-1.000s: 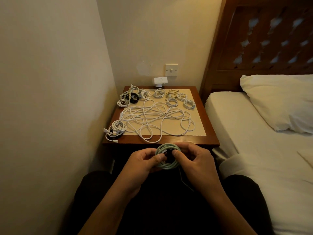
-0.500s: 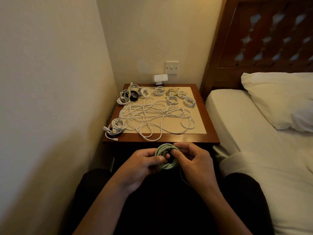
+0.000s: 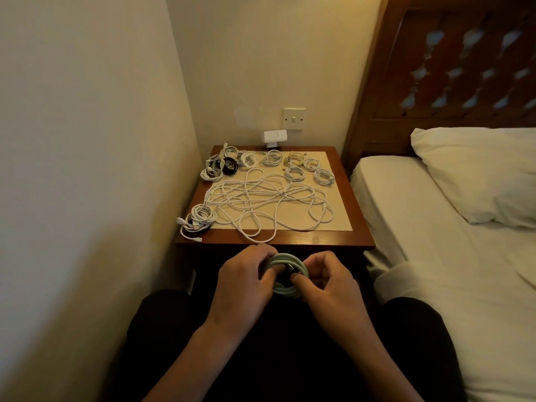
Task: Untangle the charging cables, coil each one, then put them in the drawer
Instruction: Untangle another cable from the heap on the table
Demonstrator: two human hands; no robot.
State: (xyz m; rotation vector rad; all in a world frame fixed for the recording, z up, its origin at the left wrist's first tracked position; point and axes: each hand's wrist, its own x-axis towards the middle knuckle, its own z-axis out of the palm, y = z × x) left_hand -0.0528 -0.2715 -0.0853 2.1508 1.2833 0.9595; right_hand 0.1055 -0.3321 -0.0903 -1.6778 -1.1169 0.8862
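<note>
A pale green cable coil sits between both hands just in front of the bedside table's near edge. My left hand grips its left side and my right hand pinches its right side near a dark plug end. A loose tangle of white cable sprawls over the middle of the table. Several small coiled cables lie along the table's back, and one white coil rests at the front left corner. The drawer is hidden below the tabletop behind my hands.
A wall runs close along the left. A bed with a white sheet and a pillow lies on the right, under a wooden headboard. A wall switch and a small white device sit behind the table.
Both hands have shifted around the green coil; the trailing dark end below my right hand no longer shows. The view moved slightly closer to the table.
</note>
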